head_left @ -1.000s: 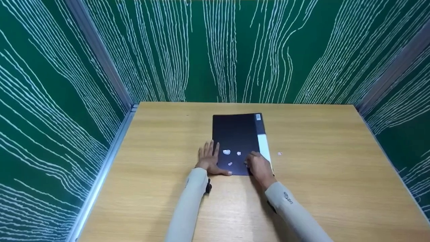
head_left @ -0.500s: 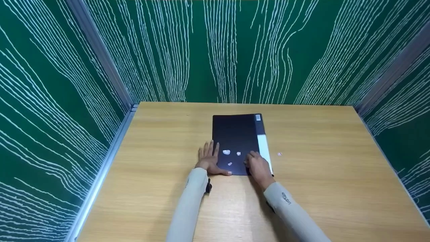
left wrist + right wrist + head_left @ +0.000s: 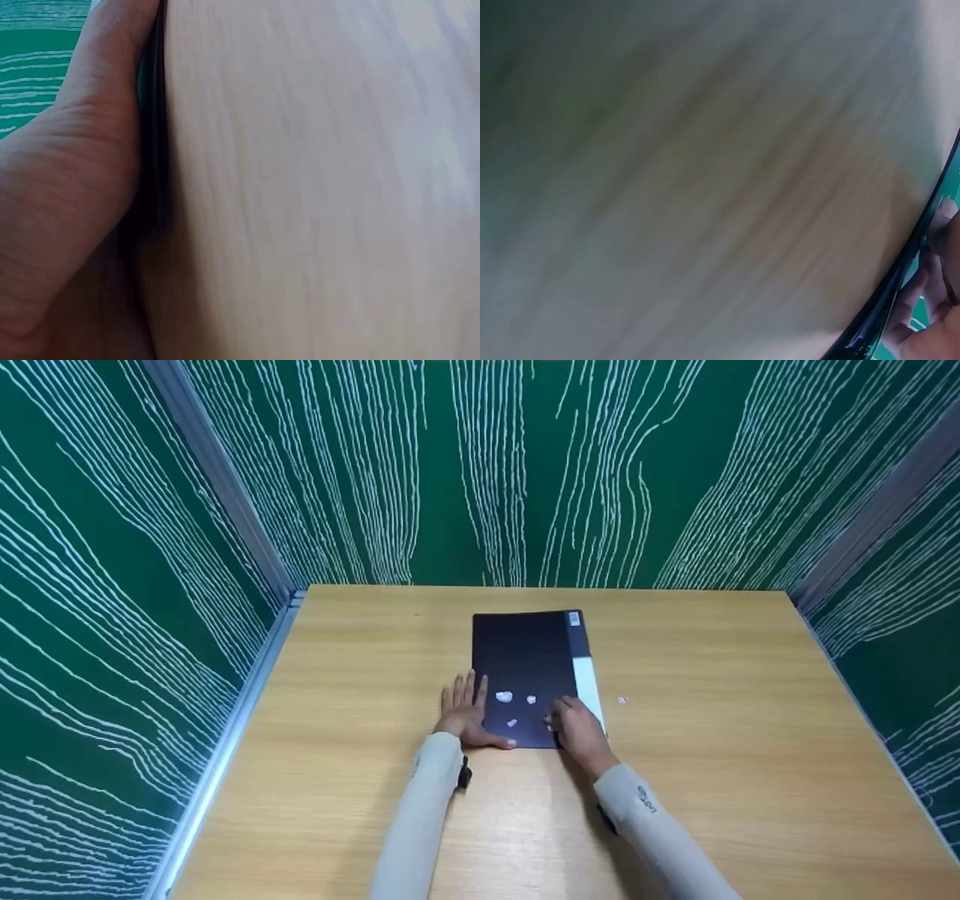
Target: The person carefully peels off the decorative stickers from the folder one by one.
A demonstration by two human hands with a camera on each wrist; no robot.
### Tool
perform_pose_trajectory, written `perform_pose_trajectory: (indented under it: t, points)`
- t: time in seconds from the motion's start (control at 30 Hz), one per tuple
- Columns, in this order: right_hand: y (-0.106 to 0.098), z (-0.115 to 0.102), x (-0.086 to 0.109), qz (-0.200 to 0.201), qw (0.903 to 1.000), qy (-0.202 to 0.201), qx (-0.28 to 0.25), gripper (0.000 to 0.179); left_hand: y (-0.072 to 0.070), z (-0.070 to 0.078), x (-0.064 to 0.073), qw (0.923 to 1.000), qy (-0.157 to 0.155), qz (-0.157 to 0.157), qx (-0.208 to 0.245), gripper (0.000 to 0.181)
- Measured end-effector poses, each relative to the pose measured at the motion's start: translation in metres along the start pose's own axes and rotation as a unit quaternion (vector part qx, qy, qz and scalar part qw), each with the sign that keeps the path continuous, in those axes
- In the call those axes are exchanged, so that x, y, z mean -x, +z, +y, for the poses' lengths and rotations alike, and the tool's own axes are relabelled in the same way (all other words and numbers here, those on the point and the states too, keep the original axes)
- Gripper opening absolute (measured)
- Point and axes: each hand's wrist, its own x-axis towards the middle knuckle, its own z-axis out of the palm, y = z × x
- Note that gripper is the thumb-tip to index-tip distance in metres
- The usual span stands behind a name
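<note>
A dark folder (image 3: 521, 649) with a white strip along its right edge lies flat on the wooden table. My left hand (image 3: 466, 720) rests on its lower left corner, fingers spread and thumb along the near edge. In the left wrist view that hand (image 3: 82, 165) lies against the folder's dark edge (image 3: 157, 127). At the lower right, my right hand (image 3: 577, 731) has its fingers curled down to the cover, pinching a small white scrap (image 3: 549, 727) mostly hidden by the fingertips. Between the hands lie a larger white scrap (image 3: 504, 697) and two smaller ones (image 3: 531, 700).
Another tiny pale scrap (image 3: 622, 700) lies on the wooden table (image 3: 697, 660) right of the folder. Green walls (image 3: 480, 472) with white wavy lines enclose the back and sides, and metal posts (image 3: 232, 480) stand at the corners.
My right fingers shift very slightly at the folder's lower right, and a bit of the white scrap shows at their tips. The left hand stays in place.
</note>
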Motion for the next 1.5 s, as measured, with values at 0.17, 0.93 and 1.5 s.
perform_pose_trajectory:
  t: [0.17,0.93,1.5]
  points:
    - [-0.001,0.001,0.0,-0.014,0.9992,0.012,-0.036,0.006,0.001,-0.001,0.002,1.0,0.002,-0.003,0.0,0.138]
    - [-0.002,0.001,-0.008,-0.084,0.9526,0.153,-0.249,0.03,-0.003,-0.003,-0.002,0.9996,0.0,-0.023,-0.016,0.138]
    - [0.001,0.003,-0.004,-0.002,0.9995,-0.028,-0.016,0.007,0.006,-0.006,-0.016,0.9985,-0.017,-0.051,-0.011,0.143]
